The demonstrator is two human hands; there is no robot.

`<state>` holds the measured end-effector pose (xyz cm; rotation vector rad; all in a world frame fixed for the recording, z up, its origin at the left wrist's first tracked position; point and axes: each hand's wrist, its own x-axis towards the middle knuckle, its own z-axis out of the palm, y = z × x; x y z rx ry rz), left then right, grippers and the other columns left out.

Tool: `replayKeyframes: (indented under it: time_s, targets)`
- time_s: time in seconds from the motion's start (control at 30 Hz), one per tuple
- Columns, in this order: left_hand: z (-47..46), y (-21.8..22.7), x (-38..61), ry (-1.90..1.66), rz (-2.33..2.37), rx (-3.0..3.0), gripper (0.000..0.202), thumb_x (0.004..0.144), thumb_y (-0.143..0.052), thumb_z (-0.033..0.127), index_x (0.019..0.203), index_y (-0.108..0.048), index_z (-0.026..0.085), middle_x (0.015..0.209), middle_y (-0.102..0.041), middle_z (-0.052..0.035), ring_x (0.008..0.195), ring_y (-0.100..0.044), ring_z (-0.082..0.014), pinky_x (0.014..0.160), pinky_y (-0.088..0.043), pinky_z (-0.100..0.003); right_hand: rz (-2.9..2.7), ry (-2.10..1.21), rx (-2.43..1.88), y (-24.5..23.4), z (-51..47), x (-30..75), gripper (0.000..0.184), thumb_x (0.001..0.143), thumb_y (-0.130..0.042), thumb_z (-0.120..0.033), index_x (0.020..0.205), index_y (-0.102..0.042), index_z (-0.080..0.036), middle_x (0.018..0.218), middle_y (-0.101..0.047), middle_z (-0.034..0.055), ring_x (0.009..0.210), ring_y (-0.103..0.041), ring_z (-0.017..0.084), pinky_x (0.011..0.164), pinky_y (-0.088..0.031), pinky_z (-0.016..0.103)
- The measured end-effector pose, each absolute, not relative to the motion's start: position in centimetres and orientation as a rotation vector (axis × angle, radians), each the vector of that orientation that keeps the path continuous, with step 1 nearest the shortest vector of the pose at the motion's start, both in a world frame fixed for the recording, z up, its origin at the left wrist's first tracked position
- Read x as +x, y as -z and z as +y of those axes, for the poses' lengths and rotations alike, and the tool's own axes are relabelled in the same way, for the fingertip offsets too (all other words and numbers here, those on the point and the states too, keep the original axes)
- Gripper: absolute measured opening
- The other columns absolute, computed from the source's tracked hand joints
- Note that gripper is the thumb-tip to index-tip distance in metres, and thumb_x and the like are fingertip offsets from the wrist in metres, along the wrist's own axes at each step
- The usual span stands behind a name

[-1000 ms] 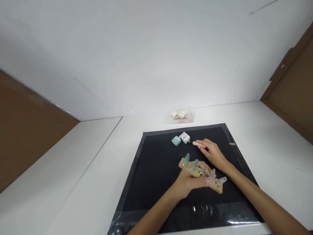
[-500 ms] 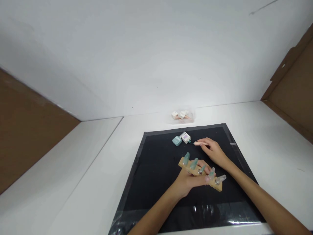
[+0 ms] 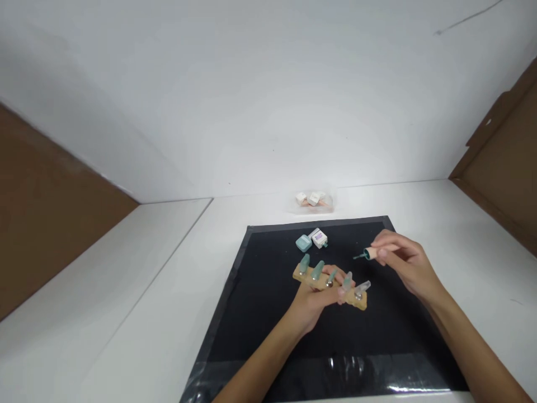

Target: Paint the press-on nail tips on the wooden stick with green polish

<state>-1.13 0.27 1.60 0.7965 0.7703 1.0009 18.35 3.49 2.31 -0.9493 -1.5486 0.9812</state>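
My left hand point(image 3: 312, 305) is closed around a tan nail practice stand point(image 3: 311, 278) that bears several false nails on metal studs. The nails toward its left end, such as this green nail point(image 3: 318, 270), are coated green, while the rightmost nail point(image 3: 363, 286) looks clear. In my right hand point(image 3: 405, 260) a pale pink nail polish brush point(image 3: 373, 253) is pinched, its green-coated bristles pointing left, above the mat and apart from the nails. Beyond the stand lies a white polish bottle point(image 3: 319, 238) on its side, green at the neck, against a teal square piece point(image 3: 304, 243).
A black mat point(image 3: 251, 313) with taped edges covers part of the white table point(image 3: 159, 313). Behind it stands a clear tray point(image 3: 310, 209) with white-and-pink bottles. Brown cardboard panels point(image 3: 503, 162) rise at both sides, and a white wall point(image 3: 268, 112) at the back.
My right hand has drawn the brush away from the bottle's neck, to the right and up. The left hand has shifted the stand slightly left and away from me.
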Motion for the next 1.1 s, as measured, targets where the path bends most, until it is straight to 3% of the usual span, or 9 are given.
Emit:
replayKeyframes:
  time_s: [0.17, 0.4, 0.63, 1.1]
  targets:
    - [0.3, -1.6, -1.2, -0.984, 0.776, 0.857, 0.033, 0.053, -0.082, 0.037, 0.059, -0.059, 0.014, 0.070, -0.058, -0.0006, 0.057, -0.048, -0.0102, 0.058, -0.039, -0.028, -1.776, -0.864, -0.708, -4.6, 2.0, 18.3, 0.009, 0.088, -0.059, -0.024, 0.088, -0.068, -0.024, 0.075, -0.056, 0.0032, 0.067, -0.056, 0.015, 0.053, -0.047, 0.026]
    - [0.6, -1.3, -1.1, -0.980, 0.767, 0.882, 0.032, 0.051, -0.084, 0.038, 0.059, -0.061, 0.016, 0.067, -0.058, 0.0008, 0.054, -0.049, -0.0097, 0.055, -0.039, -0.026, -1.958, -0.817, -0.621, -5.1, 2.3, 18.2, 0.022, 0.084, -0.054, -0.007, 0.090, -0.065, -0.024, 0.074, -0.054, 0.0016, 0.067, -0.054, 0.014, 0.054, -0.047, 0.026]
    - [0.6, -1.2, -1.2, -0.942, 0.754, 0.864, 0.033, 0.050, -0.084, 0.037, 0.059, -0.062, 0.016, 0.069, -0.062, -0.0019, 0.062, -0.054, -0.0139, 0.059, -0.042, -0.028, -1.949, -0.769, -0.639, -5.0, 2.4, 18.4, 0.026, 0.081, -0.053, -0.003, 0.090, -0.064, -0.025, 0.073, -0.055, 0.0016, 0.068, -0.054, 0.015, 0.054, -0.046, 0.027]
    - [0.6, -1.5, -0.9, -0.911, 0.689, 0.777, 0.032, 0.050, -0.084, 0.036, 0.058, -0.061, 0.016, 0.064, -0.057, 0.0015, 0.050, -0.047, -0.0084, 0.051, -0.035, -0.024, -1.965, -0.786, -0.603, -5.1, 2.3, 18.3, 0.024, 0.080, -0.053, -0.004, 0.086, -0.062, -0.025, 0.079, -0.051, 0.0013, 0.066, -0.052, 0.014, 0.053, -0.044, 0.027]
